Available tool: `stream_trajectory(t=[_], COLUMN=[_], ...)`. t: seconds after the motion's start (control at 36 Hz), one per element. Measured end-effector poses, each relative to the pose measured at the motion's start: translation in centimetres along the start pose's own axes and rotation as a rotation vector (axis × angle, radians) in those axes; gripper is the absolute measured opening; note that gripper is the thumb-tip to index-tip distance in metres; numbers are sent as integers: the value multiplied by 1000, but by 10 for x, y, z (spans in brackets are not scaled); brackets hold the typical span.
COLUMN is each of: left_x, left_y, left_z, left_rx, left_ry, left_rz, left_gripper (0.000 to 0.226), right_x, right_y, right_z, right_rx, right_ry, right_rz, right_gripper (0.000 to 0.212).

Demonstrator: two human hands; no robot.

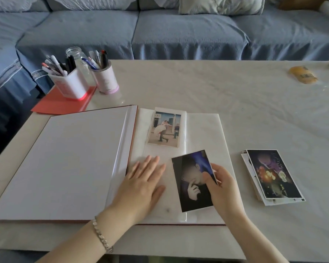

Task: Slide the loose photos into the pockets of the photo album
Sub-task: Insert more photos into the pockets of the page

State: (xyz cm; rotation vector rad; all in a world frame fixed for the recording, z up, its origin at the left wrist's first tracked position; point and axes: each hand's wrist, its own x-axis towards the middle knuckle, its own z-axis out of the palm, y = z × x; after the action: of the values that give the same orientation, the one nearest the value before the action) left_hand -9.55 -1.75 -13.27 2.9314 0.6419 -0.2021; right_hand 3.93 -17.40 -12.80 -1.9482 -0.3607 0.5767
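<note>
S1: Silver chain bracelet (101, 236) on the left wrist is closest to cam. What's the layout, L to R?

S2: Big open photo album with white pages and a reddish cover edge (74, 158) lies flat on the pale table (235, 103); its left page is blank. Left grip (141, 185) is spread, fingers straight. The palm presses flat on the right page just by the spine, beside the empty lower clear plastic pocket (160, 211). Above it, a faded print of a couple in a street (164, 128) already sits in the upper pocket.

S1: And the one in hand?

S2: Dark portrait print (192, 183) is held tilted over the lower pocket, top leaning right. Can't tell if its bottom edge touches the page. Right grip (222, 185) pinches its right edge, thumb on the face, fingers behind. Rest of the loose pics, a small stack w/ a dark colourful print on top (272, 173), lies on the table well right of the album.

S1: So step = get it into the lower pocket. Tips?

S2: IMO square it up first. It's skewed vs the pocket edges, so a corner would prob snag. Can't tell from here which side of the sleeve is open, so find the mouth w/ the left fingertips, lift the film a bit and pin the page. Feed one short edge in at a low angle, then push from the trailing edge, not the middle, else it may buckle. Hold by the edges to avoid smudges on the gloss. Progress approx early: one in, a stack to go.
</note>
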Motion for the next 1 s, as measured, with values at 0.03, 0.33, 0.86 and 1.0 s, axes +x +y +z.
stream_trajectory(t=[0.03,0.33,0.86,1.0], left_x=[-1,-1,11,11], left_y=[2,22,19,26], left_z=[1,6,-29,-29], left_rx=[12,-191,-1337,-1344], left_ry=[-22,33,166,128], left_rz=[-13,-57,-642,-617], left_gripper=[62,57,42,26], right_x=[0,-20,-18,-21], right_y=[1,9,-11,-16], right_z=[0,24,-9,-4], right_rx=[-9,56,401,355], right_ry=[2,38,-101,-58], right_rz=[-1,71,245,209], right_gripper=[23,31,24,24])
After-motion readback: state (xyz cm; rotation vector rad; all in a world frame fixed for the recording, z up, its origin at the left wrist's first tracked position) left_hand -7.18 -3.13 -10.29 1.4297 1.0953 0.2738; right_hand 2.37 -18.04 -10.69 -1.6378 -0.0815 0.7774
